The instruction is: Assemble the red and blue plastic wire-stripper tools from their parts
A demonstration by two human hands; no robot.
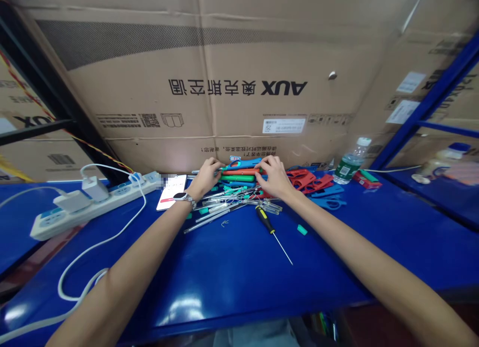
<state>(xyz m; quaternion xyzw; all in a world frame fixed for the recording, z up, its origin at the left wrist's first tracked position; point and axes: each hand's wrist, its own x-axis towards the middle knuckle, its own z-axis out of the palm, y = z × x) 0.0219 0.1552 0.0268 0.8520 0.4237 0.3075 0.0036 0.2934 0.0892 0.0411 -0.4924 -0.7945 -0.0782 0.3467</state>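
Note:
At the back of the blue table, my left hand (208, 176) curls round the left end of a row of long plastic-handled tools. My right hand (275, 176) is closed at their other end. A blue piece (245, 163) lies on top, with an orange handle (240, 172) and a green handle (238, 178) below it; their exact kind I cannot make out. In front of my hands is a heap of thin metal rods and clear-handled tools (270, 206). A black-and-yellow screwdriver (265, 220) lies nearer me. Red and blue plastic pieces (312, 182) are piled beside my right hand.
A white power strip (116, 194) with chargers and a loose cable (75, 262) sits left, near a phone-like white object (171, 191). A water bottle (351, 162) and red box (364, 181) stand right. Large cardboard cartons (239, 47) wall off the back. A green bit (302, 229) lies in front.

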